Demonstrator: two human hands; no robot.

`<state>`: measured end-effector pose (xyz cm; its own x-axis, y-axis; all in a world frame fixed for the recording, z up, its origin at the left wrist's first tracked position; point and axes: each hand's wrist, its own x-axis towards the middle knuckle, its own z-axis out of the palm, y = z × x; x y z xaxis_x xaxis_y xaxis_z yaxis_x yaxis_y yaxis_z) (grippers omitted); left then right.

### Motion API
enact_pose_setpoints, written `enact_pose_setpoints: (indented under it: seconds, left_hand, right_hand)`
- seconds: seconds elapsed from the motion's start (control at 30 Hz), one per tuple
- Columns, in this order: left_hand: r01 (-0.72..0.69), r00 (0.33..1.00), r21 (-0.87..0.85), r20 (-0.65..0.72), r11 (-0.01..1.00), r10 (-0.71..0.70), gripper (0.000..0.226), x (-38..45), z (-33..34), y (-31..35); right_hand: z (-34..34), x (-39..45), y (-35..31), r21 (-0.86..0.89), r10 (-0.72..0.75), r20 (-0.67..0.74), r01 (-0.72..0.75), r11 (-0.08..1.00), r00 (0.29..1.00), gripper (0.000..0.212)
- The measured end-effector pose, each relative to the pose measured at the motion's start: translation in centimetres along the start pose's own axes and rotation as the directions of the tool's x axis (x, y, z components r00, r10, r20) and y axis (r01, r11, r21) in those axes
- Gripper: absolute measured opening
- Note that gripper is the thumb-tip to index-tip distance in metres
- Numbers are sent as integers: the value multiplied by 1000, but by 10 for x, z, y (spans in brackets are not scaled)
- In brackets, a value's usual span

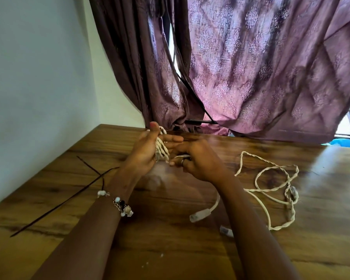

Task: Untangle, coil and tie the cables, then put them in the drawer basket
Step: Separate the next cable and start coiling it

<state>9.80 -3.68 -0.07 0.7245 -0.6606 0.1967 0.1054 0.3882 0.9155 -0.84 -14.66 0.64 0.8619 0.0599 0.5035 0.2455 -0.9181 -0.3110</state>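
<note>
Cream twisted cable (271,190) w/ several loops already round the left hand (148,152), thumb pinning them; rest trails loose on the wooden surface (190,249), right side, plugs near the forearm. Right hand (192,162) is closed on the strand just beside the coil, feeding it. Best bet imo: keep loops even, steady tension, shake out the kinks in the slack first. Dark tie strips (69,199) lie to the left, ready. No basket in view.

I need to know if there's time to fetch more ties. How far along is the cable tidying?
Early. A few loops of white cable already sit wound around the left hand, while the right hand feeds more. Most cable still sprawls loose on the table, connectors free. The dark ties lie unused. No drawer basket is visible.
</note>
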Motion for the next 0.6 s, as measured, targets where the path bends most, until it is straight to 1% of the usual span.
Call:
enact_pose_setpoints:
  seconds: [0.03,0.1,0.13,0.17,0.2,0.23,0.27,0.33,0.4,0.47,0.53,0.6]
  left_hand:
    - [-4,1000,51,10,999,4,58,0,3,-4]
    - [-62,998,194,15,979,61,47,2,4,-13]
    - [-111,994,333,38,936,104,42,5,4,-18]
    - [-154,988,491,77,857,134,37,7,2,-24]
    - [-171,985,646,103,744,138,35,6,1,-27]
    - [-180,984,730,123,659,132,35,5,-1,-30]
    - [-189,982,733,148,653,118,39,3,-2,-31]
    - [-149,985,640,162,754,57,50,-2,1,-29]
    - [-47,984,505,174,862,-49,52,-6,7,-23]
    - [42,954,396,257,917,-154,53,-11,12,-15]
    - [53,904,334,384,941,-187,44,-15,10,-13]
    - [66,879,255,443,965,-177,35,-14,5,-12]
  right_hand:
    - [-1,0,-1,50,4,-9,-4,999,1000,7]
    - [-2,-1,-2,115,45,-8,-44,992,999,8]
    - [-3,-2,-1,126,59,-6,-58,990,998,10]
    - [-3,-2,0,120,61,-11,-59,991,998,14]
    - [-4,-2,1,110,64,-14,-63,992,998,19]
    - [-6,-3,2,115,77,-14,-75,991,997,25]
    - [-10,-3,4,133,96,-14,-94,987,995,32]
    - [-19,-5,7,170,132,-27,-126,977,991,40]
    - [-28,-9,12,225,177,-40,-164,960,983,39]
    - [-33,-12,18,225,201,-52,-184,957,978,36]
    - [-34,-12,23,107,162,-75,-154,982,984,27]
    - [-31,-12,29,-80,91,-184,-107,991,979,15]
